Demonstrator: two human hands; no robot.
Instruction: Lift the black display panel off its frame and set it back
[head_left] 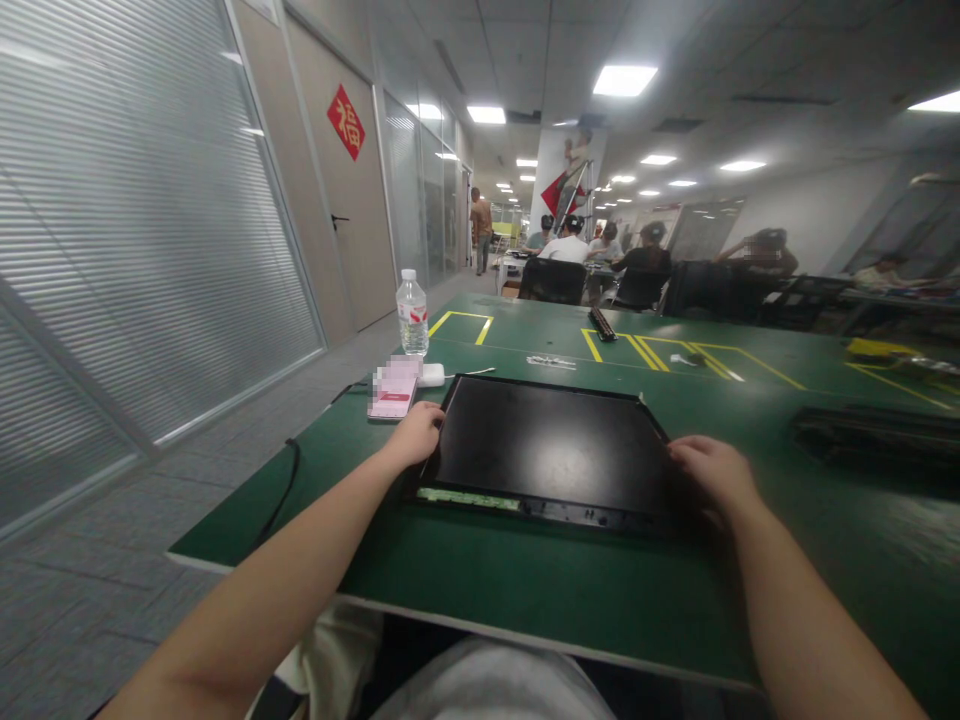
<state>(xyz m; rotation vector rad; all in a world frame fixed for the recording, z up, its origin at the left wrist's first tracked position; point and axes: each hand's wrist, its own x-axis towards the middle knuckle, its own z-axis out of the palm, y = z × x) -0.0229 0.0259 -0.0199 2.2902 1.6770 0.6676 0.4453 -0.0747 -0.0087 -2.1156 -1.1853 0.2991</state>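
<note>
A flat black display panel (551, 440) lies face up in front of me, with a green circuit strip (469, 498) showing along its near left edge. My left hand (420, 432) is closed on the panel's left side, its fingertips at the rim. At the opposite side, my right hand (712, 468) grips the right edge, thumb and fingers pinched there. The undersides of the fingers are hidden by the panel and the hands.
The green table (540, 590) carries a phone (394, 392), a white charger (432, 375) and a water bottle (412, 315) at left. A black strip-shaped part (601, 324) lies at the back. Dark parts (870, 440) sit at right. Several people sit beyond.
</note>
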